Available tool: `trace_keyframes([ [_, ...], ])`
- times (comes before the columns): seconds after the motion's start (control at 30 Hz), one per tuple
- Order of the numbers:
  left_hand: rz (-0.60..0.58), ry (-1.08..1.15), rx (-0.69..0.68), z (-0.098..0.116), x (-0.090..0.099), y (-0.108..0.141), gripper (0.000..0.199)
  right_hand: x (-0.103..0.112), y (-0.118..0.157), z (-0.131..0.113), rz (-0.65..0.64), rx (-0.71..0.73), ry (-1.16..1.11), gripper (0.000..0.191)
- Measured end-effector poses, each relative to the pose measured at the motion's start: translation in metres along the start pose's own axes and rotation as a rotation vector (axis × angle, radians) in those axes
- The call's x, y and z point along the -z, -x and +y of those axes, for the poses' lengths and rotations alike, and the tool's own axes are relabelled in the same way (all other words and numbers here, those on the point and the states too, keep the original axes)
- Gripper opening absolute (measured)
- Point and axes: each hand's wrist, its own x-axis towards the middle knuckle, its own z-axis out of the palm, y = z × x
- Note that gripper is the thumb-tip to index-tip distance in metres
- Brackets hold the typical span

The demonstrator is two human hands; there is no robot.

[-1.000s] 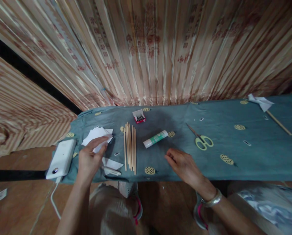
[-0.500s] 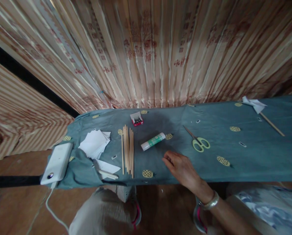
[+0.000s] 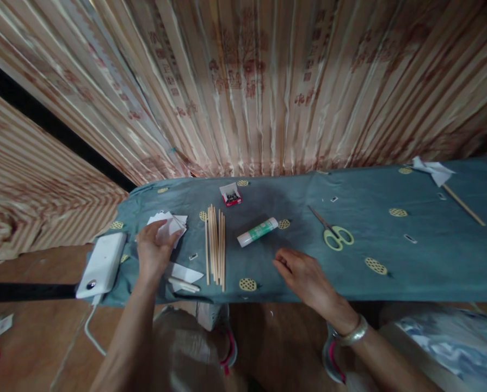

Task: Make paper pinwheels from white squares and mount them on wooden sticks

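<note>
Left hand: your left hand (image 3: 155, 255) is the nearer one to the paper stack (image 3: 180, 222); its fingers are apart over it, but if they pinch a sheet, I cannot tell.
Right hand: your right hand (image 3: 302, 275) has curled fingers, nearly closed, just below the glue stick (image 3: 258, 232), which lies slanted.
Wooden sticks: the wooden sticks (image 3: 215, 247) point away from you, right of the stack; exact number unclear.
Count: one stack, one glue stick, one scissors (image 3: 330, 227).

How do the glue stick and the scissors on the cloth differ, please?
The glue stick is white with a green label, while the scissors have pale green handles. The glue stick is one straight tube; the scissors have two handle loops and blades lying together. Both lie on the cloth.
</note>
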Motion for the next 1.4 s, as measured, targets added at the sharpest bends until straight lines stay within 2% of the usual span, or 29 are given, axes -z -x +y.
trace_keyframes([
  [0.13, 0.007, -0.002, 0.055, 0.000, -0.005, 0.006, 0.044, 0.000, -0.001, 0.000, 0.001, -0.002, -0.004, 0.017],
  [0.23, 0.003, -0.005, 0.036, 0.001, -0.005, 0.005, 0.039, -0.001, -0.001, 0.000, 0.007, -0.002, 0.001, 0.018],
  [0.5, 0.012, -0.056, -0.002, 0.000, -0.008, 0.003, 0.041, -0.001, 0.000, 0.000, 0.019, 0.005, 0.000, 0.017],
  [0.73, 0.026, -0.019, -0.023, -0.013, -0.010, 0.002, 0.034, -0.002, -0.001, 0.001, 0.016, 0.008, 0.006, 0.019],
  [1.0, 0.056, 0.064, 0.089, -0.017, -0.007, 0.002, 0.033, -0.004, 0.000, 0.003, 0.037, 0.029, -0.003, 0.018],
  [1.27, 0.109, 0.155, 0.269, -0.010, -0.001, 0.002, 0.024, -0.002, 0.000, 0.002, 0.045, 0.028, 0.006, 0.019],
  [1.4, 0.112, 0.175, 0.282, -0.006, 0.002, 0.003, 0.026, 0.000, -0.001, -0.001, 0.021, 0.018, 0.007, 0.020],
])
